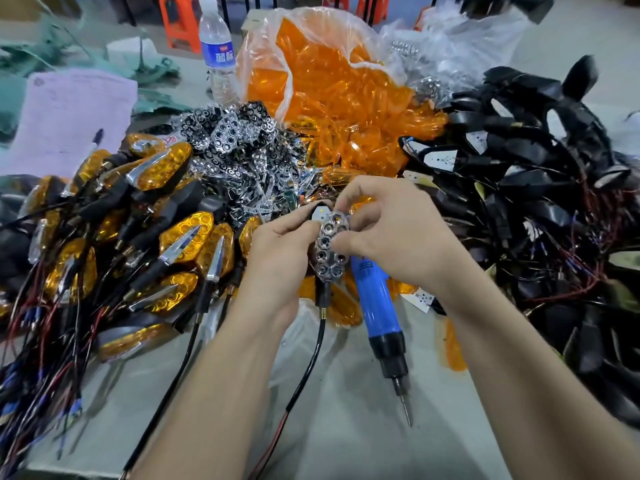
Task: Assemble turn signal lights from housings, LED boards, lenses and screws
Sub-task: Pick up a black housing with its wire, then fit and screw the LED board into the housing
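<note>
A worker's left hand (277, 258) grips a black plastic turn-signal housing (312, 206) in front of the clear plastic bag of orange lenses (339, 91). The right hand (391, 233) pinches a chrome honeycomb reflector plate (329, 244) between its fingers (349, 197), over the white LED board (318, 214). A blue electric screwdriver (377, 296) slants below that hand, nearer the worker than the bag; whether the hand holds it cannot be told. The reflector-seating step appears to be in hand. Next it likely needs pressing flush, then a lens from the bag and screws.
</note>
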`<move>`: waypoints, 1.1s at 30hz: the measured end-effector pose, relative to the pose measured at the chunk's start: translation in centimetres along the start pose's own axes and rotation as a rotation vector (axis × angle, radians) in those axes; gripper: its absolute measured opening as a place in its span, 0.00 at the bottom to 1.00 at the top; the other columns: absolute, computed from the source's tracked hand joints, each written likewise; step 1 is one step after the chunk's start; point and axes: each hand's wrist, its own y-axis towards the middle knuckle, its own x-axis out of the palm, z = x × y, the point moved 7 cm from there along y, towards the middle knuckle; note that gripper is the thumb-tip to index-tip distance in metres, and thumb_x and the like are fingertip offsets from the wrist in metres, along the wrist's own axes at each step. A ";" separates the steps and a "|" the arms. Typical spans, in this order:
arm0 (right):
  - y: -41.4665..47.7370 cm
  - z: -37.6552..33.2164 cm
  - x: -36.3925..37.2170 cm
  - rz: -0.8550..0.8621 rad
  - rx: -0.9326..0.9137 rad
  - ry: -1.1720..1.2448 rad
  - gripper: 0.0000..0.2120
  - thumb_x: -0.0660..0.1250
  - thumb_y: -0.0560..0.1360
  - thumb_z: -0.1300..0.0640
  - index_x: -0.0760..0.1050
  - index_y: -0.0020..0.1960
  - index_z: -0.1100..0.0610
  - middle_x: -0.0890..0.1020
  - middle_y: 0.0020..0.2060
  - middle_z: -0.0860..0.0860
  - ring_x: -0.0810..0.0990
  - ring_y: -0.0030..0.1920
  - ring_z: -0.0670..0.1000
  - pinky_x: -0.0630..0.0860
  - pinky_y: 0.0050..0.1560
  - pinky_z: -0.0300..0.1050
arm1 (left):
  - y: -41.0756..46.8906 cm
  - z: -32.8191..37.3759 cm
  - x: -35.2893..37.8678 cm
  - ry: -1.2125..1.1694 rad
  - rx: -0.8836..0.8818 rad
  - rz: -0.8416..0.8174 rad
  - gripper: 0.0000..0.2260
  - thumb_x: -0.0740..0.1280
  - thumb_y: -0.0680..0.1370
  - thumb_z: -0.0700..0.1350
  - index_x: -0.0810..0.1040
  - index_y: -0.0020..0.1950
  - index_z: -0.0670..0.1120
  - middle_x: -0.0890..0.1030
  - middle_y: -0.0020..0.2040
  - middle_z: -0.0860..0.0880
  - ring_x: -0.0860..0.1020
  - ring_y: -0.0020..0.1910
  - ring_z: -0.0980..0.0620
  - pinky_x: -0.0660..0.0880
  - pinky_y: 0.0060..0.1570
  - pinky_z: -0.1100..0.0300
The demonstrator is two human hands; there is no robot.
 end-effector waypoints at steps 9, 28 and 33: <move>-1.1 0.6 -0.1 0.123 -0.055 0.537 0.13 0.75 0.71 0.69 0.86 0.46 0.51 0.85 0.31 0.51 0.77 0.30 0.48 0.75 0.33 0.39 | 0.0 -0.5 0.1 -0.050 -0.049 -0.016 0.10 0.70 0.80 0.37 0.90 0.52 0.49 0.88 0.46 0.44 0.82 0.40 0.48 0.79 0.39 0.57; -4.6 -0.1 -0.8 0.706 -0.012 0.018 0.10 0.78 0.72 0.57 0.88 0.50 0.45 0.87 0.41 0.40 0.84 0.42 0.43 0.84 0.45 0.49 | -0.3 -0.9 2.3 -0.190 -0.071 -0.209 0.17 0.66 0.78 0.32 0.84 0.64 0.44 0.87 0.50 0.43 0.84 0.41 0.50 0.80 0.37 0.59; -4.3 1.3 -0.2 0.695 0.019 0.136 0.11 0.78 0.70 0.59 0.87 0.48 0.45 0.86 0.38 0.38 0.85 0.42 0.41 0.83 0.46 0.43 | -0.7 -1.2 1.9 -0.198 0.024 -0.171 0.18 0.66 0.78 0.28 0.86 0.59 0.46 0.88 0.52 0.43 0.85 0.46 0.50 0.81 0.43 0.60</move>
